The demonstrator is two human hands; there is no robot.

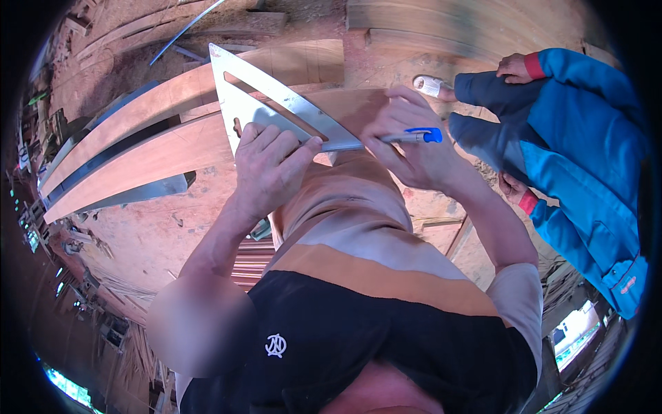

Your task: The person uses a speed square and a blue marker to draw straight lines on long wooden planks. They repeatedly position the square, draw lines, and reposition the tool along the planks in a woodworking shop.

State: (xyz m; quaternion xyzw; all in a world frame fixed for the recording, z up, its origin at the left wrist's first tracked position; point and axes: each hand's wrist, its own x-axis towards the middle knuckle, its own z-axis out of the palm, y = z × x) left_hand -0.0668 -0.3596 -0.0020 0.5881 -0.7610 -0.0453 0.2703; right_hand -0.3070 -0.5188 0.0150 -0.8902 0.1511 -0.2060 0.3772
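A silver triangular set square (pixel 265 103) with long slots lies across a reddish-brown wooden board (pixel 165 148). My left hand (pixel 269 165) is closed on the square's near edge, thumb stretched along it towards the right. In my right hand (pixel 414 148) is a pen (pixel 407 137) with a blue cap end, gripped with its back end pointing right. That hand sits at the square's right corner, over the board's end. The pen's tip is hidden behind my fingers.
A second long board (pixel 138 117) runs beyond the first, with a dark strip (pixel 117 162) between them. To the right stands a person in a blue jacket (pixel 579 138), both hands hanging low. Wide planks (pixel 427 45) lie at the far side. A thin blue strip (pixel 183 31) lies far left.
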